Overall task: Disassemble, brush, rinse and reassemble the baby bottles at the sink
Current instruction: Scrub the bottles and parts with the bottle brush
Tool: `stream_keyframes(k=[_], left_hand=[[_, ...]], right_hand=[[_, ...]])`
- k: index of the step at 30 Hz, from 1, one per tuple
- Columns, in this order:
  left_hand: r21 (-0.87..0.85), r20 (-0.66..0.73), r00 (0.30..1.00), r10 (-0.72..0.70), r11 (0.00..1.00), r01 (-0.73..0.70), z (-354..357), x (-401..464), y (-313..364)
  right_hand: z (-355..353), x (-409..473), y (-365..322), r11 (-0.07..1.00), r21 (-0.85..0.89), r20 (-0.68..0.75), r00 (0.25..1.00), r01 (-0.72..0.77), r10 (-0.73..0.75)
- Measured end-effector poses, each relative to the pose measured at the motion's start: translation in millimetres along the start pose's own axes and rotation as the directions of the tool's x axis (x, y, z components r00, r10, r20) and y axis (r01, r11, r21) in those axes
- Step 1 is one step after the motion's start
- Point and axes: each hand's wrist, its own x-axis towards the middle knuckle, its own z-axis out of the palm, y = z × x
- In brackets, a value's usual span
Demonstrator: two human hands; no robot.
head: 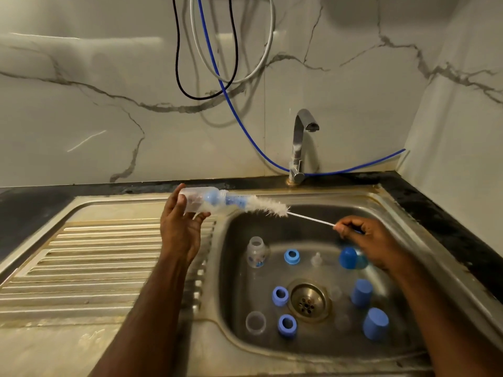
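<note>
Gripping the light, slippery bottle (pixel 194 202) base, the left hand (pixel 181 227) steadies it while the right hand (pixel 362 235) pinches the bendy brush (pixel 261 206) wire.

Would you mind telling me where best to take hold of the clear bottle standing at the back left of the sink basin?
Probably grip the clear bottle round its body just below the narrow neck, coming down from above. It stands upright with its open mouth up, and the nearest blue ring stands clear of it.
</note>
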Motion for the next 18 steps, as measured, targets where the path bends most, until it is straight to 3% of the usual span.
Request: stream_keyframes(k=[4, 7, 12, 14, 18], left_hand=[[0.027, 0.054, 0.996, -0.065, 0.998, 0.063, 4.5, -7.5, -9.6], [0.301, 0.070, 0.992, -0.108, 0.950, 0.082, 7.6, -7.8, -3.8], [0.693, 0.034, 0.993, -0.117, 0.718, 0.060, 9.3, -8.1, 6.8], [0.673, 0.035, 0.987, -0.157, 0.733, 0.093, 5.7, -6.7, 9.9], [0.400, 0.003, 0.986, -0.170, 0.903, 0.154, -3.8, 0.9, 14.0]], right_hand=[[14.3, 0.6, 0.3, 0.999, -0.025, 0.020, 0.999, 0.025, -0.025], [4.0, 0.1, -2.8, 0.998, -0.038, -0.026, 0.999, 0.044, -0.045], [0.1, -1.2, -5.0, 0.997, -0.045, -0.096, 0.993, 0.066, -0.071], [1.1, -0.6, -3.4, 0.994, -0.083, -0.080, 0.993, 0.076, -0.082], [-6.4, 0.3, -2.1, 0.999, -0.040, -0.104, 0.995, -0.004, 0.000]])
